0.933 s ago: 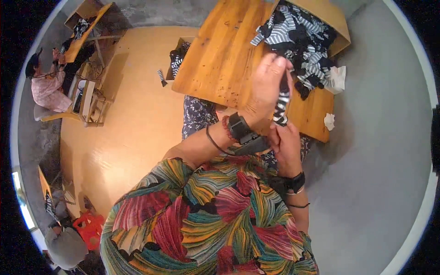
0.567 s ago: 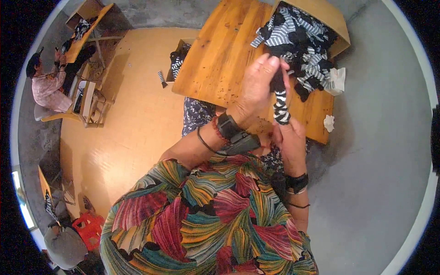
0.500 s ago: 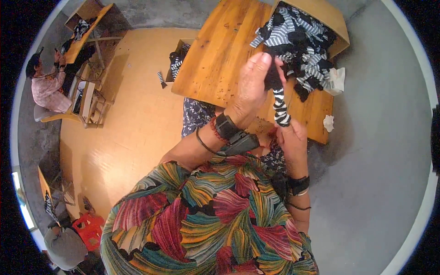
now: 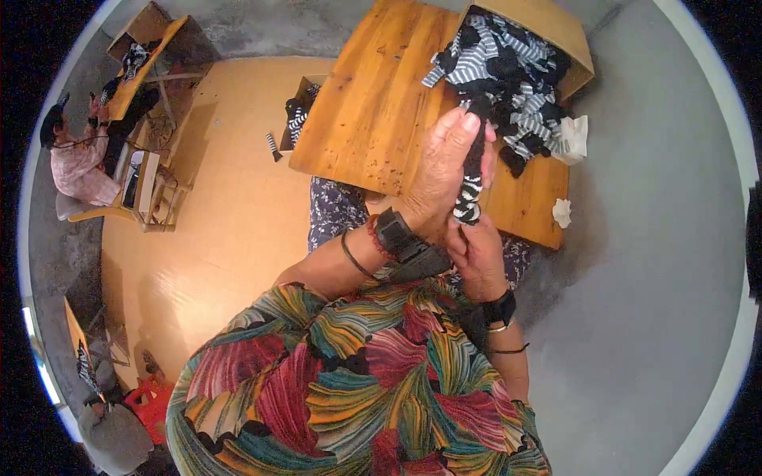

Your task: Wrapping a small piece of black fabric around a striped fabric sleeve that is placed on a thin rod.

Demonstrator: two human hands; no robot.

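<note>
Between my hands runs a slim knitted piece (image 4: 469, 194), black above and black-and-white striped below. Whether it is a sock or a glove, I cannot tell. My left hand (image 4: 448, 155) is closed around its upper black part, thumb on top. At the lower striped end, the fingers of my right hand (image 4: 479, 252) pinch the knit. Just beyond my left hand, a heap of similar striped and black knitted pieces (image 4: 533, 119) spills onto the wooden table (image 4: 369, 103).
A tipped box (image 4: 583, 67) lies at the table's far right, with crumpled white paper (image 4: 562, 213) near the right edge. Left of the table, a floor box (image 4: 287, 143) holds more knits; one striped piece (image 4: 273, 147) lies beside it. Two people sit working at the left.
Both hands have come slightly nearer to me and closer together. My right hand has moved left, and the striped end now looks shorter and more bunched.
</note>
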